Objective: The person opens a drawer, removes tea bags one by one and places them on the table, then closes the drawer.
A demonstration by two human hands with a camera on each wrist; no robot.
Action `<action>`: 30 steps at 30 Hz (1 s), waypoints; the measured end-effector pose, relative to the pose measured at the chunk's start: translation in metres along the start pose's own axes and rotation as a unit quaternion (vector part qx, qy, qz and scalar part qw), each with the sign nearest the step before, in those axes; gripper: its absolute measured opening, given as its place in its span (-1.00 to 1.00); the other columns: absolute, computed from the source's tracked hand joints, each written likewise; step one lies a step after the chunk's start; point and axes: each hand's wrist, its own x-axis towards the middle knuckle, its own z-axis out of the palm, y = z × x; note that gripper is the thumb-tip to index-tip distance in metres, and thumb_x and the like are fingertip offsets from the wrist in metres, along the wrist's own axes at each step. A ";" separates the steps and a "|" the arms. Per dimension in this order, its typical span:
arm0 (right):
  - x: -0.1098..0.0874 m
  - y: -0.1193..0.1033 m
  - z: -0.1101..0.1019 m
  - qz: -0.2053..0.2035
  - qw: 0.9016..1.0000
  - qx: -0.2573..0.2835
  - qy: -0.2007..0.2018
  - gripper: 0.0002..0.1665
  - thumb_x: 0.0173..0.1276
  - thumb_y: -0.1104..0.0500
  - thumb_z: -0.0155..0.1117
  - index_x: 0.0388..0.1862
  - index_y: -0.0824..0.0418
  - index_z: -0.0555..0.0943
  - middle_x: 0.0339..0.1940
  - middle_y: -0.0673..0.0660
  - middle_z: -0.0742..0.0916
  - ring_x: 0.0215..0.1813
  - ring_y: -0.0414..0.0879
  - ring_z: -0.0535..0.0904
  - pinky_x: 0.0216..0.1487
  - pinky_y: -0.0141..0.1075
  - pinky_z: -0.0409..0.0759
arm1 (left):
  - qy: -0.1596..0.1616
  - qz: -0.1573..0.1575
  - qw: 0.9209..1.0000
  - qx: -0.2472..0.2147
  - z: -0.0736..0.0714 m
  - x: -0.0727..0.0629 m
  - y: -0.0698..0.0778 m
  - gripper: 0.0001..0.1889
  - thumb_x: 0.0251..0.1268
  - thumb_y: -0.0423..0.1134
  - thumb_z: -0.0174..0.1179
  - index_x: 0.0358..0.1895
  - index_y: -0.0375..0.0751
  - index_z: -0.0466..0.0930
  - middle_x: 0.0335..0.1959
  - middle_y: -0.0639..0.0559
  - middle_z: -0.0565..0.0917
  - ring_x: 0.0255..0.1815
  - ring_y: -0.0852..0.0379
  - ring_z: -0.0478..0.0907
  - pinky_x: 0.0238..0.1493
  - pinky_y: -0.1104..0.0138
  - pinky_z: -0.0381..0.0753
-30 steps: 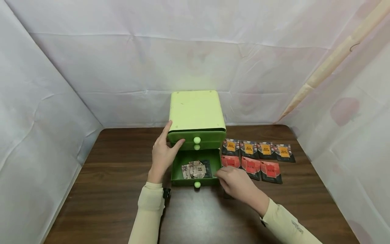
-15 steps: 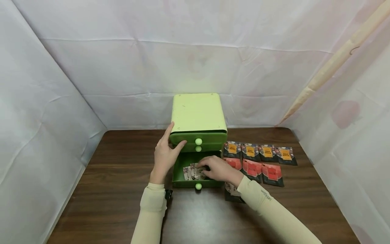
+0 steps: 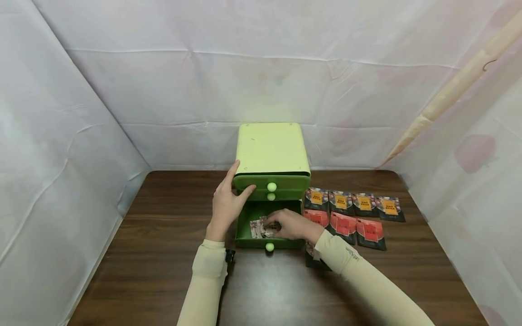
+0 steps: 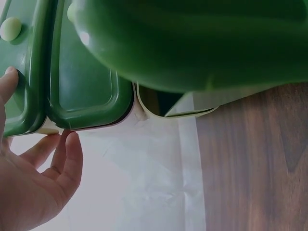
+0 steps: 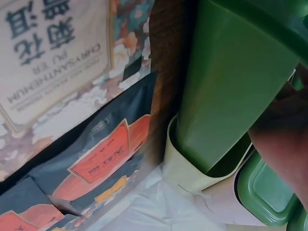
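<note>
A lime-green drawer cabinet (image 3: 273,147) stands at the back, its dark green bottom drawer (image 3: 250,243) pulled out. My left hand (image 3: 226,206) grips the cabinet's left front corner. In the left wrist view the thumb (image 4: 8,83) touches a drawer front while bent fingers (image 4: 70,161) rest along the side. My right hand (image 3: 291,225) reaches into the open drawer with curled fingers over beige tea packets (image 3: 256,228). Whether it pinches one is hidden. Under the right wrist lies another tea packet (image 5: 57,77), labelled chrysanthemum pu er.
Right of the cabinet, orange-label packets (image 3: 341,202) form a back row, with red packets (image 3: 343,224) in front. All lie on the dark wooden table (image 3: 171,253). White cloth (image 3: 195,90) hangs behind and at both sides.
My right hand has moved left from the drawer's right wall onto the packets inside, and has stayed there since half a second ago. My left hand keeps its hold on the cabinet.
</note>
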 end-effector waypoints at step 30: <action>0.007 0.019 0.017 -0.029 0.973 -0.216 0.070 -0.33 0.19 0.43 0.28 0.30 0.06 0.55 0.24 0.08 0.60 0.16 -0.03 0.55 0.23 -0.05 0.38 | 0.002 0.000 1.000 -0.002 0.001 0.000 -0.002 -0.17 0.23 0.21 0.26 0.52 0.45 0.02 0.10 0.10 0.55 -0.61 0.13 0.31 -0.57 0.21 0.35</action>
